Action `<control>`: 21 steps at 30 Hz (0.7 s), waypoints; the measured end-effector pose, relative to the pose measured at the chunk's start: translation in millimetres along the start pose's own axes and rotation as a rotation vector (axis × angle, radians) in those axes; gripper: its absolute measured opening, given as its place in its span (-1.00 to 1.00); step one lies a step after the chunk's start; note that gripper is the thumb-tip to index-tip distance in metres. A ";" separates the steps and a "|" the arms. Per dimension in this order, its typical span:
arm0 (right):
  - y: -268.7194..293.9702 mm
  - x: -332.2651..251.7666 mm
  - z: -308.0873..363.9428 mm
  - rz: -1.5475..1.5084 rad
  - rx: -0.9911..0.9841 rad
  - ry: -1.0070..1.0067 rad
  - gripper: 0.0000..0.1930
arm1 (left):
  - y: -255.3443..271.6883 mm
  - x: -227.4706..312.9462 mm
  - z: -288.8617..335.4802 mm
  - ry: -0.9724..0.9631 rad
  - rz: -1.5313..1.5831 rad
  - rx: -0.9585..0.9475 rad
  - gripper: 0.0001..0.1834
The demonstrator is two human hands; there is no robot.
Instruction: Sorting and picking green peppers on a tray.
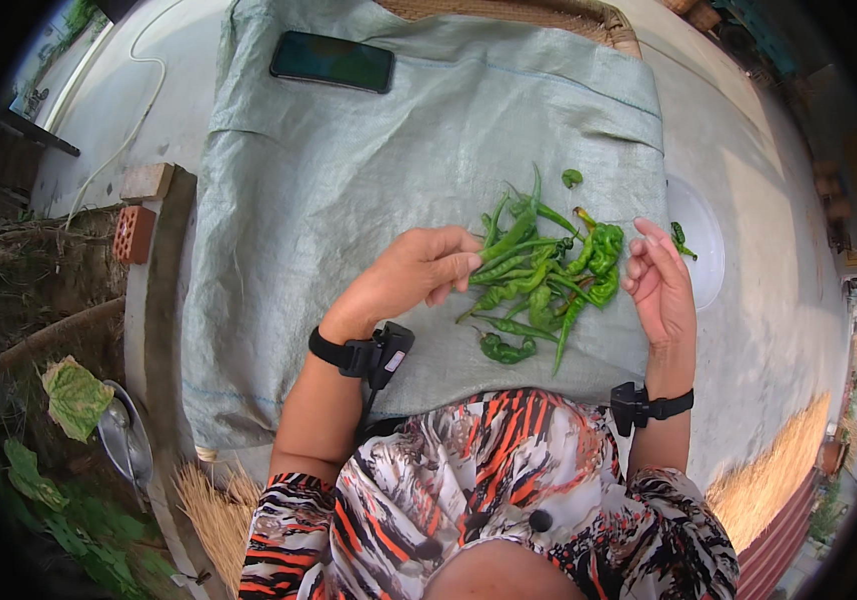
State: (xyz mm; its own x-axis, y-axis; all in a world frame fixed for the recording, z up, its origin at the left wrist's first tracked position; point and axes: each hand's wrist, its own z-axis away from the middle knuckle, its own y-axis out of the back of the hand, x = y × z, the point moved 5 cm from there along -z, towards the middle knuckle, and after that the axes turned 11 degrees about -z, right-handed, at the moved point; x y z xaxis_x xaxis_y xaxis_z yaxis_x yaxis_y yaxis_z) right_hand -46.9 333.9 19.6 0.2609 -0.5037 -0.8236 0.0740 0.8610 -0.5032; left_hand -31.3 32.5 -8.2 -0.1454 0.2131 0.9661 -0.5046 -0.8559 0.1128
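Observation:
A loose pile of long green chili peppers [539,285], some slender and some wrinkled, lies on a grey-green woven sheet [349,180]. At the pile's left side my left hand [419,262] is closed, with a green chili pepper [514,235] pinched between thumb and fingers. My right hand [663,285] is raised just right of the pile, palm turned inward. Its fingers are loosely bent and apart, with nothing seen in them. One short wrinkled pepper [507,348] sits at the near edge of the pile, and a small green piece [572,178] lies beyond it.
A dark phone [333,61] rests on the sheet's far left. Right of the sheet, a white round dish [704,255] on the concrete floor holds a few green bits [682,241]. At left are a red brick [134,235], a low ledge [157,290] and a metal bowl [127,435].

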 end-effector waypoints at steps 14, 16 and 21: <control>-83.2 41.8 2.8 0.521 -0.223 0.091 -0.74 | 6.5 -8.5 -4.4 -0.016 -0.049 0.062 -0.75; -62.3 13.4 4.7 0.718 -0.016 0.275 -0.76 | 12.7 -12.4 -2.8 0.003 -0.243 0.154 -0.80; 13.8 -51.1 6.1 1.046 0.347 0.543 -0.75 | 5.7 -22.0 3.1 -0.050 -0.677 0.163 -0.78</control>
State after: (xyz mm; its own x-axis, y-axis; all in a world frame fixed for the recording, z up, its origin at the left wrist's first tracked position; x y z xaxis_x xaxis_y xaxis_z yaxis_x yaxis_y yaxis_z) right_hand -53.3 371.9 56.4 -0.0804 0.5482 -0.8325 0.3434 0.7993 0.4931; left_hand -28.4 21.4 -28.1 0.1972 0.7063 0.6799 -0.3355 -0.6030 0.7238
